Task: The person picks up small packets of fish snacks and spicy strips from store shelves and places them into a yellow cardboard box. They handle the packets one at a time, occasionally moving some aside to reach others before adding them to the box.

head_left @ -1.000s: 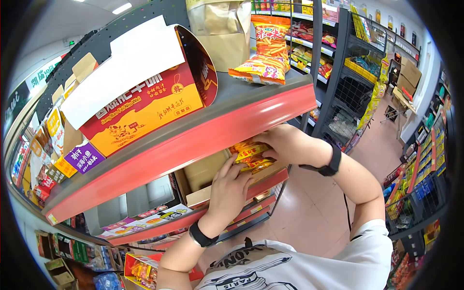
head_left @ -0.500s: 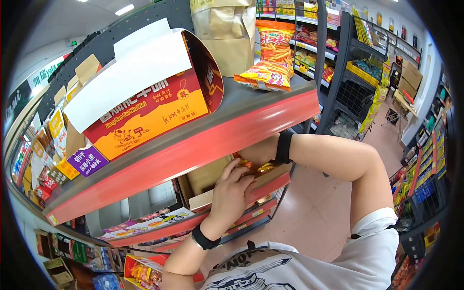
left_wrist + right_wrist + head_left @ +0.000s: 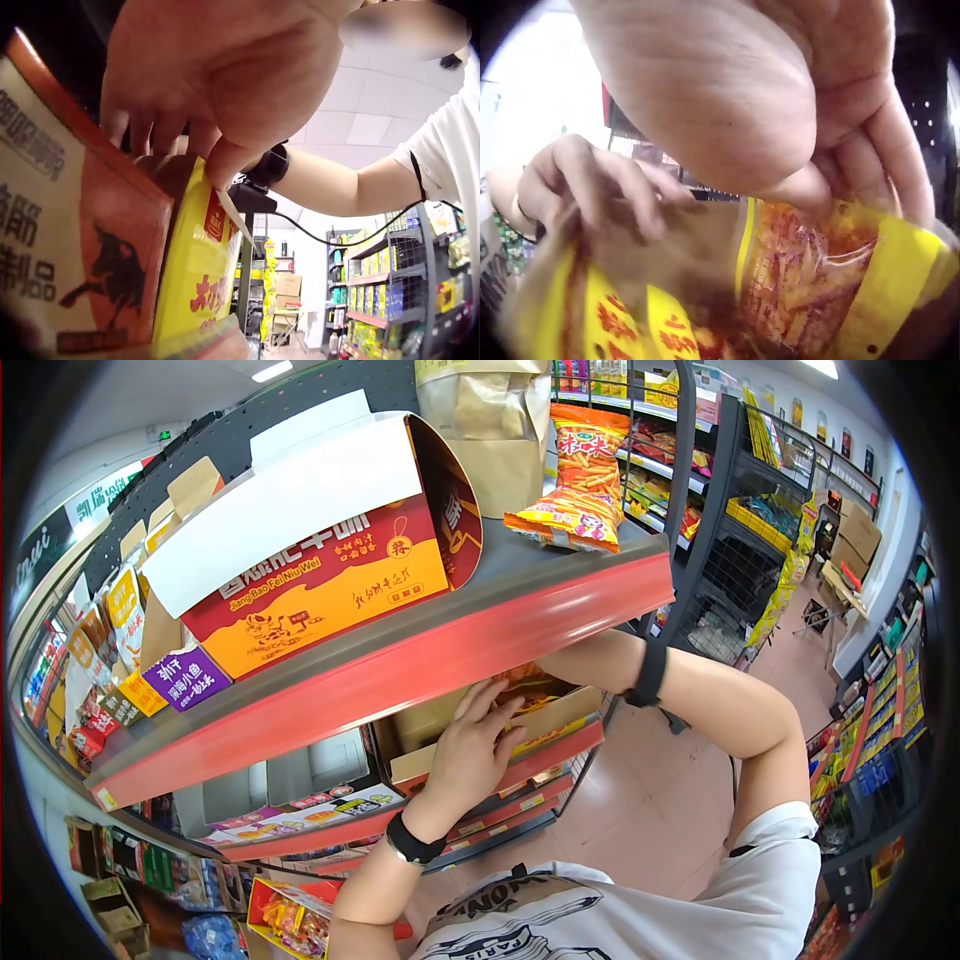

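Observation:
In the head view, the left hand (image 3: pixel 468 755) rests on the near edge of an open cardboard box (image 3: pixel 412 764) under the red shelf lip, fingers spread and slightly bent. That hand (image 3: pixel 225 75) hangs over a yellow printed box side (image 3: pixel 196 259) in the left wrist view. The right hand (image 3: pixel 590 662) reaches into the box's right part, its fingertips hidden by the lip. In the right wrist view, the right hand (image 3: pixel 757 90) pinches the top of a clear, yellow-striped packet of reddish food (image 3: pixel 799 281); the left hand (image 3: pixel 592 180) is to its left.
On the shelf above stand a red-orange box (image 3: pixel 330 585), a tan bag (image 3: pixel 497 460) and an orange snack bag (image 3: pixel 580 480). The red shelf lip (image 3: pixel 400 670) crosses over the hands. Empty grey trays (image 3: pixel 315 760) lie left of the cardboard box.
The right hand went deeper under the lip, then shifted right and slightly back, uncovering more of the box's right side. The left hand stays at the box edge, its fingers spread wider.

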Demonstrator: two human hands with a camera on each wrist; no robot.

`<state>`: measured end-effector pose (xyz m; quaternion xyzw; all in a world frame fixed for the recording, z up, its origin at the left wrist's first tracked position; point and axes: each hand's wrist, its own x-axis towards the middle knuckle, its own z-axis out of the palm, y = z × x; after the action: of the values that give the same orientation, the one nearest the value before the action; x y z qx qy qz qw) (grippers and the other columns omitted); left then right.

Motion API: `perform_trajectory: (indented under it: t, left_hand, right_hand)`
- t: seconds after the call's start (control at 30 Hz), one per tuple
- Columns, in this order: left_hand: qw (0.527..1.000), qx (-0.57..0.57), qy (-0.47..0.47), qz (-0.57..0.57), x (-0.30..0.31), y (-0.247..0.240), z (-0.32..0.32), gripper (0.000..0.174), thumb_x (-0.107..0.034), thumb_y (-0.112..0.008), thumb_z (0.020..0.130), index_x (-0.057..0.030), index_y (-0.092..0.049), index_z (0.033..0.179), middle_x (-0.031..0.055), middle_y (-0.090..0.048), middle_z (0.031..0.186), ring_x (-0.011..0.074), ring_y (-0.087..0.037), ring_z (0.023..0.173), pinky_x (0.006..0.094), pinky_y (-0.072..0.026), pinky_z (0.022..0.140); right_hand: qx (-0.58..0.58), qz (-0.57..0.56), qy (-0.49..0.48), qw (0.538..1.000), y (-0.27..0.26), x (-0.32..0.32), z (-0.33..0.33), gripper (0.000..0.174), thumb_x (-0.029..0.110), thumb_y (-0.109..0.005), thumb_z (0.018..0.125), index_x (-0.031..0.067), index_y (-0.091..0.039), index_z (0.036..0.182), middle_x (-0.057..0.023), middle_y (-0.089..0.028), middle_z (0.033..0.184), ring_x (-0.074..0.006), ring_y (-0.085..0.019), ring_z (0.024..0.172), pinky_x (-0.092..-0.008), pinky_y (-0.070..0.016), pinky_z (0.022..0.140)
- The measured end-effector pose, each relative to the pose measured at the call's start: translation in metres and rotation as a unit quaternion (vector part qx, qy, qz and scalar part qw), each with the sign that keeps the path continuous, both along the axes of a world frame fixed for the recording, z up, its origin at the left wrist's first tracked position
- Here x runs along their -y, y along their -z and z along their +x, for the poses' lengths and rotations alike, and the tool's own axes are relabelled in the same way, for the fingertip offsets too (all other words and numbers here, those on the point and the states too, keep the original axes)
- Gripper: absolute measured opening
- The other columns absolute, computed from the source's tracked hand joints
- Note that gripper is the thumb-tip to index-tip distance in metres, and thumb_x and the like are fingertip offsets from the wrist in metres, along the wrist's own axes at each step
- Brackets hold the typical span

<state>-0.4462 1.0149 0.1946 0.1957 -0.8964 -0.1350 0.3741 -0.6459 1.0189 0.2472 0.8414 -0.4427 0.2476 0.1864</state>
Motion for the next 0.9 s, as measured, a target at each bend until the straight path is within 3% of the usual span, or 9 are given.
perform_trajectory:
  t: [0.17, 0.3, 0.37, 0.5, 0.57, 0.6, 0.67, 0.77, 0.9]
  left_hand:
    - [0.987, -0.104, -0.087, 0.083, -0.001, -0.008, 0.003, 0.055, -0.014, -0.069, 0.069, 0.0004, -0.041, 0.114, 0.0196, -0.046, 0.111, 0.0364, -0.047, 0.102, 0.0387, -0.0393, 0.085]
    - [0.984, -0.132, -0.119, 0.022, 0.003, -0.022, 0.008, 0.066, -0.014, -0.075, 0.063, 0.0008, -0.038, 0.115, 0.0201, -0.047, 0.108, 0.0360, -0.048, 0.099, 0.0395, -0.0388, 0.084]
    - [0.985, -0.129, -0.114, 0.000, 0.000, -0.028, 0.010, 0.069, -0.015, -0.077, 0.060, 0.0005, -0.038, 0.116, 0.0197, -0.047, 0.108, 0.0369, -0.047, 0.100, 0.0405, -0.0383, 0.084]
    - [0.992, -0.096, -0.079, 0.037, -0.001, -0.036, 0.015, 0.065, -0.010, -0.076, 0.061, 0.0001, -0.039, 0.115, 0.0172, -0.048, 0.109, 0.0323, -0.049, 0.099, 0.0383, -0.0404, 0.083]
    - [0.964, -0.253, -0.003, 0.080, 0.002, -0.027, 0.015, 0.052, -0.008, -0.075, 0.063, -0.0011, -0.047, 0.106, 0.0126, -0.057, 0.094, 0.0275, -0.057, 0.088, 0.0337, -0.0448, 0.077]
    - [0.964, -0.253, -0.005, 0.080, 0.001, -0.026, 0.018, 0.052, -0.008, -0.075, 0.063, -0.0011, -0.047, 0.106, 0.0126, -0.057, 0.094, 0.0275, -0.057, 0.088, 0.0337, -0.0448, 0.077]
    - [0.909, -0.322, 0.079, 0.253, -0.004, -0.023, 0.027, 0.040, 0.001, -0.069, 0.068, -0.0011, -0.047, 0.103, 0.0095, -0.057, 0.095, 0.0183, -0.057, 0.089, 0.0277, -0.0453, 0.077]
    - [0.886, -0.338, 0.073, 0.309, -0.015, -0.015, 0.050, 0.031, 0.006, -0.064, 0.072, -0.0015, -0.047, 0.098, 0.0083, -0.057, 0.095, 0.0136, -0.057, 0.087, 0.0251, -0.0455, 0.076]
    - [0.869, -0.360, 0.024, 0.338, -0.027, -0.007, 0.087, 0.028, 0.005, -0.064, 0.071, -0.0018, -0.047, 0.092, 0.0051, -0.055, 0.089, 0.0106, -0.055, 0.080, 0.0233, -0.0456, 0.071]
  right_hand:
    - [-0.131, -0.122, 0.143, 0.973, -0.012, -0.039, -0.004, 0.032, 0.001, -0.051, 0.067, 0.0006, -0.054, 0.099, -0.0142, -0.056, 0.094, -0.0286, -0.053, 0.093, -0.0360, -0.0424, 0.080]
    - [-0.122, -0.081, 0.197, 0.969, -0.027, -0.062, 0.007, 0.033, -0.001, -0.053, 0.064, 0.0012, -0.054, 0.097, -0.0138, -0.056, 0.089, -0.0281, -0.055, 0.086, -0.0353, -0.0447, 0.074]
    - [-0.004, -0.016, 0.177, 0.984, -0.024, -0.071, 0.009, 0.032, -0.002, -0.054, 0.062, 0.0018, -0.054, 0.094, -0.0138, -0.056, 0.085, -0.0281, -0.057, 0.077, -0.0350, -0.0465, 0.065]
    - [0.007, -0.041, 0.109, 0.993, -0.025, -0.076, 0.011, 0.030, -0.001, -0.054, 0.062, 0.0023, -0.054, 0.091, -0.0125, -0.056, 0.079, -0.0277, -0.057, 0.068, -0.0341, -0.0467, 0.058]
    - [0.072, -0.015, 0.049, 0.996, -0.028, -0.077, 0.016, 0.025, 0.000, -0.055, 0.064, 0.0022, -0.054, 0.088, -0.0126, -0.056, 0.075, -0.0284, -0.057, 0.064, -0.0345, -0.0462, 0.056]
    - [0.073, -0.015, 0.047, 0.996, -0.027, -0.076, 0.017, 0.025, 0.000, -0.055, 0.064, 0.0022, -0.054, 0.088, -0.0126, -0.056, 0.075, -0.0284, -0.057, 0.064, -0.0345, -0.0462, 0.056]
    - [0.135, 0.030, -0.035, 0.990, -0.025, -0.073, 0.019, 0.018, 0.003, -0.056, 0.069, 0.0012, -0.054, 0.087, -0.0121, -0.056, 0.073, -0.0292, -0.056, 0.062, -0.0330, -0.0453, 0.055]
    - [0.152, 0.146, -0.056, 0.976, -0.030, -0.071, 0.026, 0.014, 0.008, -0.057, 0.075, 0.0005, -0.054, 0.087, -0.0135, -0.056, 0.078, -0.0302, -0.056, 0.068, -0.0329, -0.0452, 0.059]
    - [0.155, 0.165, -0.120, 0.967, -0.039, -0.048, 0.024, 0.018, 0.014, -0.058, 0.078, 0.0005, -0.054, 0.090, -0.0135, -0.056, 0.082, -0.0289, -0.055, 0.075, -0.0333, -0.0443, 0.065]
